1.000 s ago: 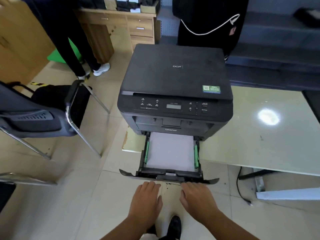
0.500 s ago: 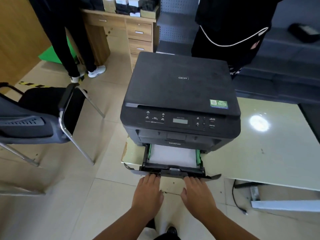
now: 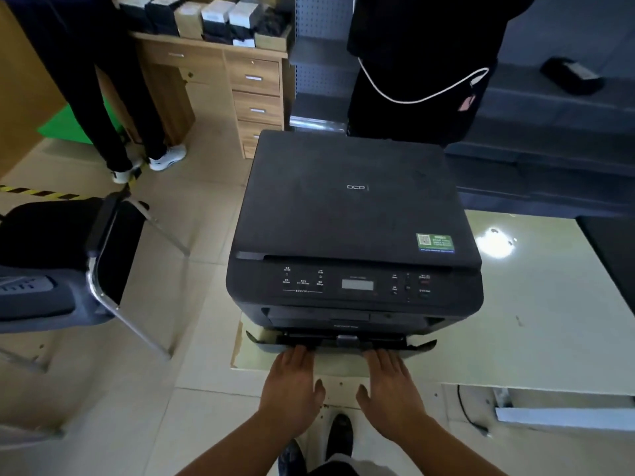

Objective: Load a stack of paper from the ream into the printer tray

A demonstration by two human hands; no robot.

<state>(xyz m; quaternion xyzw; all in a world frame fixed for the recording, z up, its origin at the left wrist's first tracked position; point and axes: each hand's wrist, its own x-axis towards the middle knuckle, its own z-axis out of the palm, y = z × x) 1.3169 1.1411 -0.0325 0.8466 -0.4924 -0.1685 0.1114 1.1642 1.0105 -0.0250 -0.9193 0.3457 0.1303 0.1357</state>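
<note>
1. The left hand [image 3: 291, 383] is flat and spread, grasping nothing; its fingertips [image 3: 298, 352] touch the front lip of the black plastic printer tray [image 3: 338, 343].
2. The right hand [image 3: 390, 386] mirrors it, palm down and fingers extended, holding nothing, with its fingertips at the same lip a little to the right.
3. The tray sits almost wholly inside the black desktop multifunction printer [image 3: 354, 235]; only its front edge and a narrow dark gap show beneath the printer's body. Whether it has clicked fully home cannot be told from this view.
4. No paper is visible: any sheets would be hidden inside the housing, and no ream appears anywhere in view.
5. The printer stands at the near corner of the pale glossy worktop [image 3: 532, 321], with tiled floor below the hands.
6. Judged from this layout, the task looks to be at its closing stage: the loading itself seems finished, and what is left is at most a final push to seat the tray, then lifting both hands away.
</note>
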